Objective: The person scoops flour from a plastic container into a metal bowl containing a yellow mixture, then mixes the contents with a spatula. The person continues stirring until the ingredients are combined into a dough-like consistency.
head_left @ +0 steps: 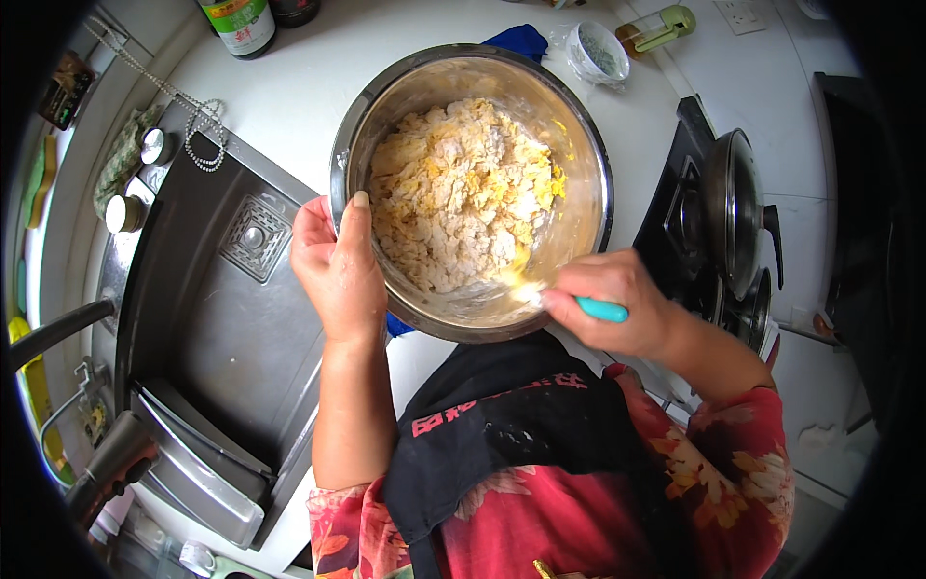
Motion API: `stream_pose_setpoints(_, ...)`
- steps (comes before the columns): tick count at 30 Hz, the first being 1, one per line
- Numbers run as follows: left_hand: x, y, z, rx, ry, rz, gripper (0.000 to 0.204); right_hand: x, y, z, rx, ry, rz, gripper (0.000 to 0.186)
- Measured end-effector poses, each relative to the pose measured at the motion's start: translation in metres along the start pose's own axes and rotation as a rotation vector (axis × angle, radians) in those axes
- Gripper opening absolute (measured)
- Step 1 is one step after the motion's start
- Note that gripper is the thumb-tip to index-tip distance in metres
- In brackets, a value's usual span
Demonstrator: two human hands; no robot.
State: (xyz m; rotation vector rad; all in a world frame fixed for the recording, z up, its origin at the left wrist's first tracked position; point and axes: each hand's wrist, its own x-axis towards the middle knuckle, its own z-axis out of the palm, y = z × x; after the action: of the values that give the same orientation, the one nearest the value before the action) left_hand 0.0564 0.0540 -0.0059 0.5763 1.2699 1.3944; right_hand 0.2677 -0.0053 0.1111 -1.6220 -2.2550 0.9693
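Observation:
A wide stainless steel bowl point(598, 198) stands on the counter, tilted slightly toward me. Crumbly, floury dough point(453, 183) with yellow patches fills much of it, and flour smears the inner wall. My left hand point(338, 265) grips the bowl's left rim, thumb over the edge and fingers outside. In my right hand point(612, 299), closed at the near right rim, is a utensil with a turquoise handle point(602, 309). Its pale, dough-coated head reaches into the bowl and is blurred, so its exact kind is unclear.
To the left is a dark sink point(231, 318) with a square drain and a faucet point(68, 333). A stove with a lidded pan point(735, 212) stands right. Behind the bowl are a blue cloth point(521, 41), a film-wrapped small bowl point(600, 53), an oil bottle point(656, 31) and a green-labelled bottle point(239, 24).

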Motion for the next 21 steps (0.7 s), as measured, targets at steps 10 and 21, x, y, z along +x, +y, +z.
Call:
stream_pose_setpoints(10, -0.05, -0.007, -0.007, -0.2, 0.006, -0.088, 0.013, 0.013, 0.036, -0.013, -0.158, 0.247, 0.172, 0.026)
stream_pose_setpoints(21, -0.013, -0.01, -0.002, -0.117, -0.004, 0.032, 0.01, 0.014, 0.014, 0.017, 0.032, 0.115, 0.053, 0.031)
